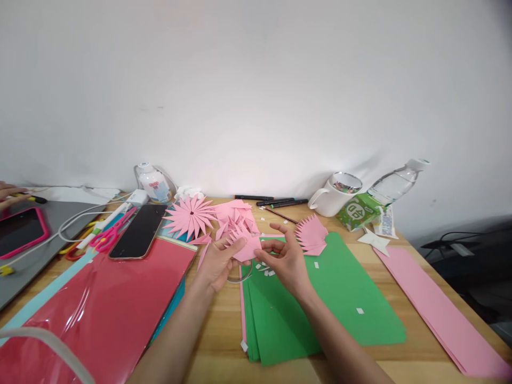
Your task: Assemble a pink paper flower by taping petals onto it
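Between my hands is a folded pink paper piece (248, 248) with a row of points along its upper edge. My left hand (222, 258) grips it with the thumb on top. At its right edge, my right hand (285, 257) pinches with thumb and index finger, the other fingers raised. A finished-looking pink paper pinwheel (191, 214) lies behind my left hand, beside a pile of pink folded pieces (239, 213). To the right rests a pink spiky paper fan (311, 236). Below my hands, small white bits (267, 271) lie on green paper sheets (332, 304), near a roll of tape (241, 274).
Left are a black phone (139, 232), pink scissors (112, 230), red paper in plastic (108, 309) and a bottle (155, 184). Markers (282, 202), a white mug (335, 196), a green packet (358, 212) and a water bottle (396, 184) line the wall. Another person's hand (10, 194) shows far left.
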Demonstrator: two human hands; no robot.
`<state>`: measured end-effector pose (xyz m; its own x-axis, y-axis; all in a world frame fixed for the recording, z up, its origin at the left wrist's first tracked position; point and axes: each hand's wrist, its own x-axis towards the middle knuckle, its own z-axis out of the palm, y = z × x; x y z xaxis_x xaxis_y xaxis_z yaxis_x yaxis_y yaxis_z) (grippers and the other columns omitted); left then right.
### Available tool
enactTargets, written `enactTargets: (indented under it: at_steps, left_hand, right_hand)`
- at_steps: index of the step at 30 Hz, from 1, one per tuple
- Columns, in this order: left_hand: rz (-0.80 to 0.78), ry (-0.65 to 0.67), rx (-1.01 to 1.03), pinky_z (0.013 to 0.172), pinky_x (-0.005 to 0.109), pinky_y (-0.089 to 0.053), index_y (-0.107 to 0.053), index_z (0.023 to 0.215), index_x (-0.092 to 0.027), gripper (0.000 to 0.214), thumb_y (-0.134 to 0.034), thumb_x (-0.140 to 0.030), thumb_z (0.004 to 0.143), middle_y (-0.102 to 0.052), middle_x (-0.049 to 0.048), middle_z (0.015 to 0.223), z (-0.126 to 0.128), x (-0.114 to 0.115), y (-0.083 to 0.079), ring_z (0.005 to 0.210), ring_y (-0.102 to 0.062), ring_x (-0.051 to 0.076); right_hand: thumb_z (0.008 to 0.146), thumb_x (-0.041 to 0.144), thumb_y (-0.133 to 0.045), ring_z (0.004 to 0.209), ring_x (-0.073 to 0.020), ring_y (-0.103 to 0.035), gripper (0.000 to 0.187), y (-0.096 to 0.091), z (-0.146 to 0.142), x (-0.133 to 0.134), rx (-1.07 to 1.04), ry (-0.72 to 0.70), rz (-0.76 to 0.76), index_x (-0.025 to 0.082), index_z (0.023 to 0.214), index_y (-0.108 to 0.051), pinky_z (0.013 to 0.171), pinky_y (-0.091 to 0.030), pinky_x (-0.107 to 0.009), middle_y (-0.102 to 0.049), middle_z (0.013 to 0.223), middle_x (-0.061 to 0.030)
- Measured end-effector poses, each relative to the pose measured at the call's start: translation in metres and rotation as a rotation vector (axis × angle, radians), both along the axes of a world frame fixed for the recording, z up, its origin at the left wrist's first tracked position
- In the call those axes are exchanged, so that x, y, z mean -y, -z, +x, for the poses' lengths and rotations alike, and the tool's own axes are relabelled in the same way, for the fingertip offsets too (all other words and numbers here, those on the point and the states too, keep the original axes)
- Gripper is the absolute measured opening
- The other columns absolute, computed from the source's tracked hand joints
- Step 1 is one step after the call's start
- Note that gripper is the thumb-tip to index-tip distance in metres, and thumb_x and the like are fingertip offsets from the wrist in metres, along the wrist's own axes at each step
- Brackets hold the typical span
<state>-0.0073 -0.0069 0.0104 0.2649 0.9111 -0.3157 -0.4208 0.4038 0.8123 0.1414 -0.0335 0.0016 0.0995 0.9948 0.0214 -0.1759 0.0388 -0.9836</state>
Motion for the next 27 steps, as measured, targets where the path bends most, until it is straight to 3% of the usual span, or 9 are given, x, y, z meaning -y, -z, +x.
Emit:
enactTargets:
  at_steps: [11,15,20,27]
  left_hand:
    - [-0.020,-0.041,-0.121,0.042,0.025,-0.054,-0.070,0.069,-0.010,0.035,-0.085,-0.033,0.048,-0.070,0.0064,0.066,0.002,0.000,-0.004,0.051,-0.062,0.014]
    - [-0.024,0.003,-0.126,0.040,0.024,-0.053,-0.070,0.071,-0.011,0.034,-0.085,-0.033,0.050,-0.071,0.0076,0.070,0.000,0.000,-0.004,0.052,-0.062,0.015]
    - [-0.071,0.077,-0.127,0.039,0.023,-0.051,-0.070,0.072,-0.011,0.032,-0.084,-0.032,0.052,-0.070,0.0078,0.066,-0.003,0.000,-0.005,0.050,-0.063,0.016]
    - [-0.085,0.112,-0.100,0.037,0.023,-0.049,-0.071,0.069,-0.011,0.033,-0.085,-0.033,0.048,-0.068,0.0066,0.059,-0.002,-0.001,-0.009,0.046,-0.060,0.015]
  right_hand:
    - [0.062,0.035,-0.078,0.065,-0.0149,-0.066,0.069,-0.004,0.009,0.001,-0.026,-0.145,-0.053,0.023,0.120,-0.041,0.064,-0.055,-0.030,-0.069,0.074,0.0018]
    - [0.065,0.035,-0.076,0.061,-0.0134,-0.066,0.060,-0.007,0.013,0.000,-0.068,-0.178,-0.105,0.021,0.115,-0.046,0.064,-0.055,-0.029,-0.070,0.073,0.0021]
    - [0.063,0.033,-0.078,0.055,-0.0129,-0.065,0.063,-0.009,0.016,0.001,-0.076,-0.207,-0.134,0.020,0.115,-0.045,0.058,-0.054,-0.027,-0.070,0.068,0.0030]
    - [0.067,0.032,-0.075,0.054,-0.0124,-0.064,0.060,-0.009,0.015,0.003,-0.045,-0.219,-0.083,0.022,0.116,-0.042,0.055,-0.054,-0.026,-0.067,0.065,0.0050]
